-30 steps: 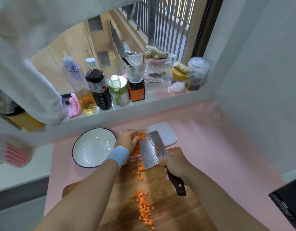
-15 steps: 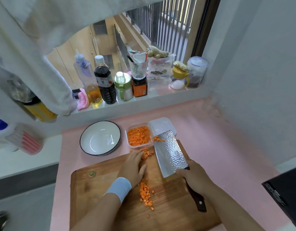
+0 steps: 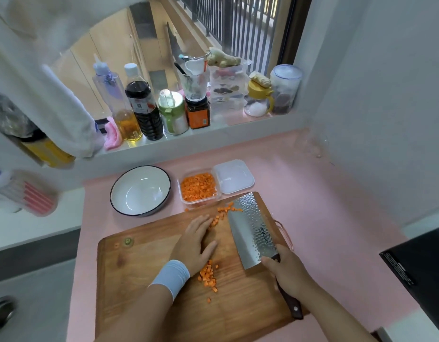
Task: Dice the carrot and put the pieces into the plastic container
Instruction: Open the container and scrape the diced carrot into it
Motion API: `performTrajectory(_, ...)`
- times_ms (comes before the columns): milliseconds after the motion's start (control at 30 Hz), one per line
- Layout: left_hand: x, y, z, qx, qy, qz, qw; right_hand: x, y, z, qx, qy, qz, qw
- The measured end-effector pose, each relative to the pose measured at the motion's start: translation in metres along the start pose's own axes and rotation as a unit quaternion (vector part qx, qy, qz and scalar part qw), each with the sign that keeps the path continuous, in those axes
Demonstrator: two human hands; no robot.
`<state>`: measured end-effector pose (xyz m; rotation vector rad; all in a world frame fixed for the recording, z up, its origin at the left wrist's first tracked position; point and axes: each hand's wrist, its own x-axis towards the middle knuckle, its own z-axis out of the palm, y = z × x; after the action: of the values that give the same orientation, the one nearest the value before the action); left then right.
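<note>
A clear plastic container (image 3: 199, 188) holds orange diced carrot just beyond the wooden cutting board (image 3: 149, 272). Loose carrot dice (image 3: 208, 277) lie on the board near my left wrist, and more carrot dice (image 3: 223, 213) sit at the board's far edge by the blade tip. My left hand (image 3: 195, 243) lies flat on the board with straight fingers, between the two heaps. My right hand (image 3: 286, 272) grips the handle of a hammered steel cleaver (image 3: 253, 230), whose blade lies flat on the board to the right of my left hand.
A white bowl with a dark rim (image 3: 140, 190) stands left of the container, and the container's white lid (image 3: 233, 176) lies right of it. Bottles and jars (image 3: 144, 109) line the window sill. A black appliance (image 3: 421, 262) sits at the right edge.
One second ago my left hand was at the container with the cleaver tilted over it. Both came back to the board; since half a second ago they barely moved.
</note>
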<state>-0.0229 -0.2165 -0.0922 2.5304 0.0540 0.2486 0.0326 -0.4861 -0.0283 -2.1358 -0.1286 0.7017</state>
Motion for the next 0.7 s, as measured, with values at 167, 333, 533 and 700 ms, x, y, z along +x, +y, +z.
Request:
performTrajectory(167,0.035,0.01,0.002,0.009,-0.055,-0.051,0.997,0.012,0.01,-0.002,0.023,-0.024,0.009,0.999)
performTrajectory(333,0.037,0.011,0.01,-0.012,-0.06,-0.028,0.998,0.025,0.014,-0.005,0.03,-0.057,0.018,0.998)
performTrajectory(533,-0.01,0.014,0.008,0.021,0.03,-0.034,0.999,0.027,0.009,-0.005,0.002,-0.115,0.009,0.993)
performTrajectory(700,-0.008,0.018,0.011,0.045,-0.019,-0.11,0.993,0.017,0.005,0.0,-0.03,-0.148,-0.005,0.989)
